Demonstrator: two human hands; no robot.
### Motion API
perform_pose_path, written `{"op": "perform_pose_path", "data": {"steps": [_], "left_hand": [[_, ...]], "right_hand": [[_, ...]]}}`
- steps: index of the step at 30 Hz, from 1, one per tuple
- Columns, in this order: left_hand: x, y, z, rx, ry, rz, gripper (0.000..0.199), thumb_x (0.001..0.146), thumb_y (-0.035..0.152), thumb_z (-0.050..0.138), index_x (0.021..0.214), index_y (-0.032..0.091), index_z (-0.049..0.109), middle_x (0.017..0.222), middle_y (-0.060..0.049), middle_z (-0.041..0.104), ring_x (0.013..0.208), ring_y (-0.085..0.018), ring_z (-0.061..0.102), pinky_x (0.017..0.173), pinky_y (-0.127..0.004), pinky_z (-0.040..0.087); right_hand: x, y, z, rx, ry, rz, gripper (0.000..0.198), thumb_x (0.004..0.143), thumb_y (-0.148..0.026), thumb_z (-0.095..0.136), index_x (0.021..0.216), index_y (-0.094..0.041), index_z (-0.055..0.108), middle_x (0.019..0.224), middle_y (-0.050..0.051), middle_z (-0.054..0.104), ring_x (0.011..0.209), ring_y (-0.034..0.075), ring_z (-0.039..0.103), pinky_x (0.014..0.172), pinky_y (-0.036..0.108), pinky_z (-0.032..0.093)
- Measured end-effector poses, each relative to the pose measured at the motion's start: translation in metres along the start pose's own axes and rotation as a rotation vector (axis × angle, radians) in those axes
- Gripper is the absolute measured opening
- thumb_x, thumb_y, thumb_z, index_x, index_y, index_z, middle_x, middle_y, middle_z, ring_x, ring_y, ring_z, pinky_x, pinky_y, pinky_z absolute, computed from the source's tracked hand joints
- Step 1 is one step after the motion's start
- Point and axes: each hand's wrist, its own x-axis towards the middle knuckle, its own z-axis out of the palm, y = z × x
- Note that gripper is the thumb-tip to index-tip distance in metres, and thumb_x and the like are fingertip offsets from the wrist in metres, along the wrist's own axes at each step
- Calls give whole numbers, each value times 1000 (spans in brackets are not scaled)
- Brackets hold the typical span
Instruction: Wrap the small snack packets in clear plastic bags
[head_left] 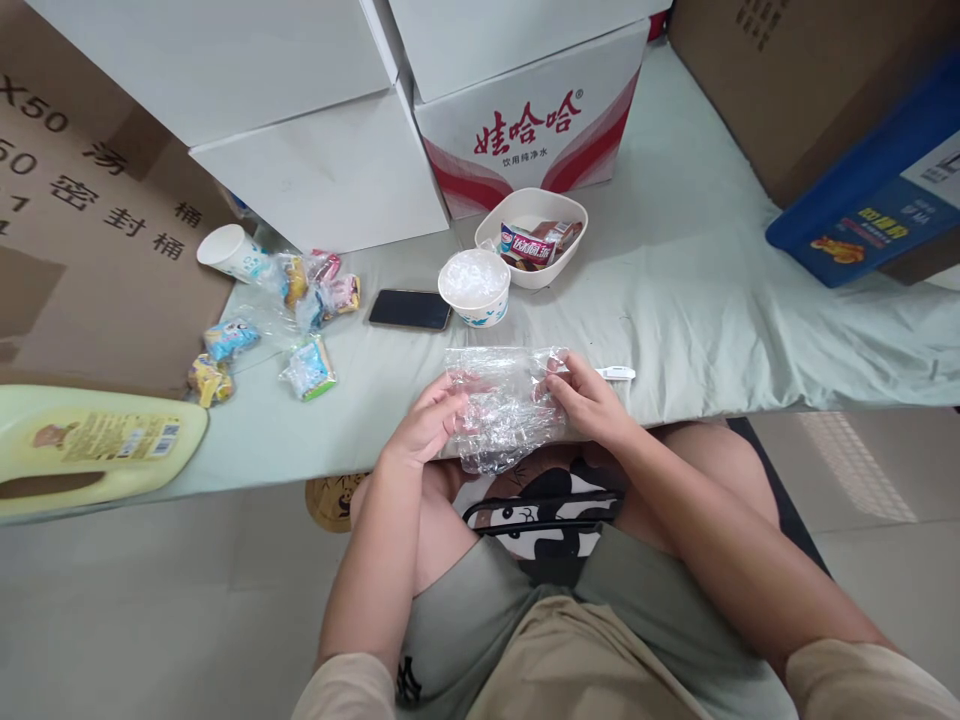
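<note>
A crumpled clear plastic bag (501,405) is held between both hands at the near edge of the cloth-covered surface. My left hand (426,425) grips its left side and my right hand (589,400) pinches its upper right corner. Just behind the bag stands a paper cup (474,287) covered with clear film. A white bowl (559,262) behind it holds wrapped snacks (527,246). A small white object (616,373) lies by my right hand.
A black phone (409,309) lies left of the cup. Several wrapped snacks (309,368) and a tipped paper cup (225,250) sit at the left. A yellow jug (90,445) lies at far left. White cartons (525,120), brown boxes and a blue box (874,205) line the back.
</note>
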Motion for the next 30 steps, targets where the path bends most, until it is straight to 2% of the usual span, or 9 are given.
{"op": "perform_pose_path", "data": {"steps": [3,8,13,15,17,19,21,26,30], "left_hand": [[0,-1,-2,23,-50,-33,55,70,37,83,117,20,61,128,-11,69,71,-18,74,52,-23,57],[0,-3,-3,51,-16,-20,50,73,37,81,116,19,61,123,-12,71,66,-16,73,51,-23,56],[1,-2,-1,52,-60,-37,54,69,35,84,116,21,63,125,-11,71,69,-17,74,57,-25,58],[3,-3,-1,58,-2,-8,47,67,32,84,109,19,66,116,-11,74,61,-14,71,52,-22,54],[5,-5,-1,22,91,45,37,63,29,85,94,16,70,95,-7,77,56,-11,67,50,-21,51],[7,-4,-1,-38,173,89,32,56,25,87,81,14,70,76,-2,73,55,-11,64,53,-21,52],[8,-2,1,-82,209,103,30,52,23,88,75,14,70,68,-1,70,56,-11,64,56,-22,53],[5,5,4,-122,170,96,23,52,24,85,66,13,70,85,-9,77,66,-15,69,63,-25,58],[5,7,3,-155,132,111,27,59,37,78,63,12,70,89,-13,77,75,-17,70,64,-24,58]], "right_hand": [[0,0,0,-9,9,-11,24,92,-47,52,93,-24,46,76,-1,65,59,12,51,56,27,40],[0,-3,0,12,5,-15,27,92,-50,52,93,-25,43,75,-1,65,56,12,51,54,27,41],[0,-3,1,28,9,-17,28,92,-51,54,93,-25,42,75,-2,65,54,11,53,53,27,42],[0,-1,1,34,10,-7,28,92,-51,54,93,-25,43,76,-2,65,52,11,53,51,26,42],[0,0,1,25,11,-8,28,92,-51,54,92,-24,44,76,-2,65,51,11,52,50,26,41],[1,1,2,13,13,-19,27,92,-50,53,91,-24,45,76,-1,66,51,11,53,51,26,41],[1,2,1,10,19,-31,27,92,-50,53,91,-24,47,77,-1,66,51,11,53,51,27,41],[1,-3,1,-15,19,-29,26,91,-49,54,93,-23,50,76,-1,64,52,12,51,51,28,39],[0,-6,0,-41,-16,6,21,89,-43,55,89,-22,52,76,-1,64,55,12,52,55,27,41]]}}
